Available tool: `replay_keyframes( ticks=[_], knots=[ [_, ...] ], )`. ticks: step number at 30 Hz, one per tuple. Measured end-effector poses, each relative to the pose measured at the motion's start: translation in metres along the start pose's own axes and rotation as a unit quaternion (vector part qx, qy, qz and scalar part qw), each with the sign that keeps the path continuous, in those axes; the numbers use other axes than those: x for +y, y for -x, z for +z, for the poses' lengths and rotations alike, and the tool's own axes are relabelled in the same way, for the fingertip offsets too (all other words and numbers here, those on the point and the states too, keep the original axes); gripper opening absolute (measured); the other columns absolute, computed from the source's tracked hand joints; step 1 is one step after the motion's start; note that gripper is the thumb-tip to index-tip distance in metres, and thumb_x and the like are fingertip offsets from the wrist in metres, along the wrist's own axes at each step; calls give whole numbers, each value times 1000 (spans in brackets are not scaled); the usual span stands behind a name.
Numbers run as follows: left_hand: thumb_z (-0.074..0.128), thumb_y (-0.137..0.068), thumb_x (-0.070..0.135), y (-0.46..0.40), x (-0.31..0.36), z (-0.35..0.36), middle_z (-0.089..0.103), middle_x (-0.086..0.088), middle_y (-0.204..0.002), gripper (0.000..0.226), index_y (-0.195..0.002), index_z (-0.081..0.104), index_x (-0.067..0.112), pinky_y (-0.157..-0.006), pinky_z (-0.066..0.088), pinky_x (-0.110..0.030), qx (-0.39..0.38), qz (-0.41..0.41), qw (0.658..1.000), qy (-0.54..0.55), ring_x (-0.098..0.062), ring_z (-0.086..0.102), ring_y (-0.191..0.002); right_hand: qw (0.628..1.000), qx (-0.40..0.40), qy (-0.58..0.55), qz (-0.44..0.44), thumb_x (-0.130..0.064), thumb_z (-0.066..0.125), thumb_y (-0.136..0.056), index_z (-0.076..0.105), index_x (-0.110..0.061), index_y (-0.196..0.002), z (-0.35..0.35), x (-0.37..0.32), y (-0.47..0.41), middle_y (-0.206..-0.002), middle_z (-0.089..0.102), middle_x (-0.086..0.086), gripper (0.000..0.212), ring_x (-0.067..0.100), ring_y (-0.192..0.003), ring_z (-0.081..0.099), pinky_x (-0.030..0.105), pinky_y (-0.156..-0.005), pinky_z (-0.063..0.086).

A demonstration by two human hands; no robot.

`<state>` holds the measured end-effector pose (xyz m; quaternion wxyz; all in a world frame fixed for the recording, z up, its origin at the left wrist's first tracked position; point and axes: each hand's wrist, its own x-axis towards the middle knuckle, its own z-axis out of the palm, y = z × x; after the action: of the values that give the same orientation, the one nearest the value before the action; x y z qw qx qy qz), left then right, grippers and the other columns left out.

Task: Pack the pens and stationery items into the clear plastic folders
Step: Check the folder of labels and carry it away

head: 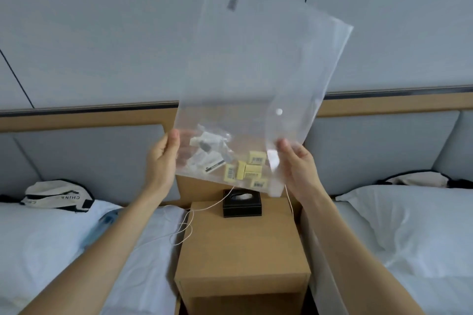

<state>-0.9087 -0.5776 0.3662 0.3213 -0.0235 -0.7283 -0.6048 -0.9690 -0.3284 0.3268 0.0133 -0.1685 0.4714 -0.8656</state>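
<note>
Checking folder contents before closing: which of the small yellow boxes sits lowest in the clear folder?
The small yellow box at the clear plastic folder's bottom edge, below the other clustered boxes, barcode facing the camera, nearest the right hand.

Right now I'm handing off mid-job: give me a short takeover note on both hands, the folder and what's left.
Left hand grips the clear folder at its lower left edge; right hand grips its lower right edge, holding it upright above the nightstand.
Inside, settled at the bottom: yellow boxes and small white packets.
Done: these items are packed.
Left: I cannot tell if the flap is snapped shut; no pens or other folders are visible.
</note>
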Motion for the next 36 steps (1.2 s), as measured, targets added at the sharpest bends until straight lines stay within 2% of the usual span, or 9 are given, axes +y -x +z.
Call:
replay_keyframes(
  ticks=[5,9,12,17,20,23,27,33,36],
  knots=[
    [43,-98,41,-4,-14,1,73,11,-84,33,-84,72,33,-78,50,-36,-18,-19,999,-18,-18,67,-87,998,22,45,40,-28,65,-80,72,-12,-79,1,15,2,-89,73,11,17,30,-84,70,43,-78,58],
    [39,-95,39,2,10,-5,72,18,-83,33,-94,69,24,-69,50,-15,-54,19,998,-9,-4,68,-79,998,18,39,34,-28,66,-77,73,-15,-74,3,14,7,-89,72,10,15,29,-87,69,42,-78,58],
    [37,-101,28,-1,11,-5,62,25,-62,32,-98,66,17,-63,43,-7,-15,28,999,-8,7,59,-64,999,28,44,14,-29,63,-83,68,-18,-66,11,7,4,-77,69,3,21,19,-72,68,33,-68,58],
    [45,-89,64,3,-21,-13,67,0,-91,44,-93,68,26,-80,54,-42,-9,-34,999,-9,-11,61,-82,997,47,62,25,-24,64,-84,66,-7,-83,15,10,3,-89,72,13,18,31,-85,70,42,-72,60],
    [41,-91,61,9,-12,-16,65,-8,-99,43,-108,68,32,-60,45,-22,-26,-8,1000,-1,2,47,-58,997,35,63,12,-29,69,-75,68,-8,-80,16,4,9,-92,71,17,22,32,-86,69,39,-70,60],
    [40,-89,67,9,0,-19,52,-7,-94,47,-113,67,38,-69,40,-38,-15,16,1000,20,-18,47,-72,998,27,51,-17,-29,66,-75,65,-8,-80,20,-5,10,-79,72,6,21,22,-77,70,34,-70,60],
    [43,-89,64,15,-6,-17,71,-4,-105,42,-104,70,35,-88,47,-57,-11,-26,1000,8,-29,64,-102,994,27,106,-17,-30,64,-82,66,-5,-87,22,4,13,-76,72,5,25,21,-75,71,34,-69,58],
    [40,-91,58,23,33,-13,74,-1,-93,48,-101,70,22,-80,54,-49,-26,17,998,-50,-26,69,-93,998,6,46,38,-52,86,-54,67,-9,-102,9,8,20,-100,71,9,67,30,-96,67,44,-85,55],
    [39,-95,55,29,58,-13,74,2,-85,43,-95,70,25,-76,55,-48,-23,77,994,-68,-28,69,-84,999,-31,-20,17,-48,83,-63,68,-16,-90,5,8,29,-96,67,6,45,26,-92,66,38,-79,56]
  ],
)
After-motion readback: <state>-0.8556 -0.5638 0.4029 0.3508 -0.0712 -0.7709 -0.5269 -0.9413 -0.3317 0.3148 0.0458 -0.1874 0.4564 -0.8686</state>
